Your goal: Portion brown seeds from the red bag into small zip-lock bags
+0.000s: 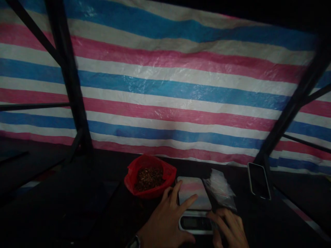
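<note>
A small digital scale (194, 198) with a shiny reflective plate lies on the dark surface in front of me. Its display (192, 223) looks dark and shows no digits that I can read. My left hand (165, 218) rests on the scale's left side, fingers spread, a watch on its wrist. At the scale's lower right corner, the fingertips of my right hand (229, 227) touch the panel beside the display, its fingers apart and bent. Left of the scale stands an open red plastic bag (169, 172) with brown, dried pieces (150, 177) inside.
Clear plastic bags (221, 186) lie in a pile right of the scale. A phone (259, 181) leans near a dark metal post (280, 120) at the right. Another post (68, 79) stands on the left. Behind hangs a striped plastic sheet (176, 89).
</note>
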The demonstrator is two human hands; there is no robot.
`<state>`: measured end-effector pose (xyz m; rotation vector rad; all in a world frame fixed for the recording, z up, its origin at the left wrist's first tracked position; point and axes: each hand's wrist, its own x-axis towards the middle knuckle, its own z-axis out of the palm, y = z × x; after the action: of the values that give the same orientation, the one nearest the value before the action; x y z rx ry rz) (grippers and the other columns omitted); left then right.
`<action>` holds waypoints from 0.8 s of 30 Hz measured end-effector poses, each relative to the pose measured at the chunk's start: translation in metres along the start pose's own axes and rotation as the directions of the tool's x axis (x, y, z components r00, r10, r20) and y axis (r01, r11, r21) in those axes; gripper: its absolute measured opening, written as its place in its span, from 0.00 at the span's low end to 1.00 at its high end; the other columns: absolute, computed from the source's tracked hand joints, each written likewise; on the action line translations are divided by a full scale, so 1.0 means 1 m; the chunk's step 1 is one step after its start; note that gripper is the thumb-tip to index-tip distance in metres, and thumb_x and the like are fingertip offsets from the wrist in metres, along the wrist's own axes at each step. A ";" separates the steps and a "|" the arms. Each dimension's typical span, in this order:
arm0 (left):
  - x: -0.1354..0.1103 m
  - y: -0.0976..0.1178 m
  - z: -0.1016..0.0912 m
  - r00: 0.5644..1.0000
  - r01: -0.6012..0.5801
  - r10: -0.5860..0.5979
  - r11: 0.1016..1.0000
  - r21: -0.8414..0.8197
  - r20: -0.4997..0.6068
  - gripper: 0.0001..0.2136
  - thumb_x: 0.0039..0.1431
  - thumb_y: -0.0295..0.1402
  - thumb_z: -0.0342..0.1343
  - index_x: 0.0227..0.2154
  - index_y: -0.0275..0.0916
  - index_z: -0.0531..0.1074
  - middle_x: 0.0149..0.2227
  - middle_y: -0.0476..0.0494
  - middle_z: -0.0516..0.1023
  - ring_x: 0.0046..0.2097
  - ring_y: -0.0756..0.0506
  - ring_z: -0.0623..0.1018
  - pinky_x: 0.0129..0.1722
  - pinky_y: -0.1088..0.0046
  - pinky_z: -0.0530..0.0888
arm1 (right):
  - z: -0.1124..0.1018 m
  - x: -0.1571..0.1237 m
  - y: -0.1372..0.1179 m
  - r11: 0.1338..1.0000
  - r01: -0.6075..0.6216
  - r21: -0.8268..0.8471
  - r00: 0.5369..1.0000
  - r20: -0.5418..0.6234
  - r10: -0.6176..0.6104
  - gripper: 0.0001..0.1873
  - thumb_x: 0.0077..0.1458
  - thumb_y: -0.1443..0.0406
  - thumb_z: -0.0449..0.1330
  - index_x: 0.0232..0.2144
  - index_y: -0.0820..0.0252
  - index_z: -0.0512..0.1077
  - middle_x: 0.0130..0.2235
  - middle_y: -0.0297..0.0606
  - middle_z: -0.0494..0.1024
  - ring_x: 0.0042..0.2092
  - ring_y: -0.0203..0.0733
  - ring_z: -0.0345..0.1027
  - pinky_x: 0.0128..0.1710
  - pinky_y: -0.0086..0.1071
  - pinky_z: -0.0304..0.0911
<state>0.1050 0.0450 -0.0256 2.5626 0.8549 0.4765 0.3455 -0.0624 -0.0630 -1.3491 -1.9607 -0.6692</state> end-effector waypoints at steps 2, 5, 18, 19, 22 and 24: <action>-0.004 -0.002 0.002 1.000 -0.016 0.016 1.000 -0.004 -0.011 0.54 0.45 0.41 0.80 0.72 0.64 0.56 0.79 0.30 0.41 0.75 0.16 0.52 0.67 0.31 0.63 | -0.009 0.006 -0.006 0.999 -0.023 0.024 0.998 0.054 0.022 0.22 0.57 0.74 0.55 0.51 0.51 0.73 0.41 0.37 0.75 0.41 0.44 0.73 0.39 0.35 0.67; -0.006 -0.006 0.005 0.999 -0.044 0.045 0.999 0.003 -0.012 0.51 0.48 0.37 0.79 0.72 0.64 0.57 0.79 0.32 0.42 0.75 0.17 0.53 0.67 0.30 0.62 | -0.017 0.016 -0.018 0.996 -0.061 0.060 0.997 0.060 0.058 0.21 0.56 0.75 0.53 0.47 0.53 0.74 0.39 0.36 0.73 0.39 0.43 0.70 0.37 0.35 0.66; -0.005 -0.009 0.008 0.995 -0.084 0.084 0.996 0.001 -0.059 0.48 0.51 0.34 0.77 0.71 0.64 0.59 0.77 0.35 0.44 0.74 0.19 0.56 0.66 0.31 0.65 | -0.009 0.010 -0.020 0.987 -0.160 -0.008 0.974 0.159 0.159 0.19 0.55 0.73 0.54 0.42 0.51 0.79 0.38 0.38 0.72 0.39 0.48 0.67 0.36 0.39 0.59; -0.005 -0.008 0.008 0.994 -0.092 0.092 0.996 0.004 -0.066 0.48 0.51 0.34 0.76 0.71 0.63 0.59 0.77 0.35 0.45 0.74 0.19 0.56 0.66 0.31 0.65 | -0.009 0.010 -0.020 0.982 -0.188 0.009 0.967 0.178 0.184 0.20 0.55 0.74 0.54 0.42 0.50 0.80 0.37 0.38 0.73 0.39 0.47 0.68 0.36 0.39 0.60; -0.006 -0.008 0.007 0.991 -0.110 0.110 0.994 0.006 -0.077 0.47 0.52 0.32 0.75 0.71 0.63 0.59 0.76 0.35 0.48 0.73 0.19 0.59 0.65 0.29 0.65 | -0.011 0.014 -0.019 0.957 -0.284 0.057 0.932 0.249 0.262 0.20 0.55 0.74 0.54 0.41 0.50 0.80 0.36 0.37 0.74 0.39 0.47 0.70 0.37 0.39 0.63; -0.006 -0.008 0.006 0.991 -0.114 0.113 0.994 -0.001 -0.074 0.45 0.53 0.32 0.74 0.71 0.63 0.60 0.75 0.35 0.50 0.73 0.20 0.59 0.65 0.29 0.66 | -0.013 0.017 -0.019 0.947 -0.310 0.079 0.920 0.275 0.279 0.20 0.55 0.74 0.54 0.40 0.51 0.80 0.37 0.36 0.75 0.39 0.46 0.70 0.38 0.39 0.64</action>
<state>0.0993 0.0454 -0.0352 2.6131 0.7339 0.6098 0.3263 -0.0680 -0.0423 -1.6800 -1.9014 -0.2329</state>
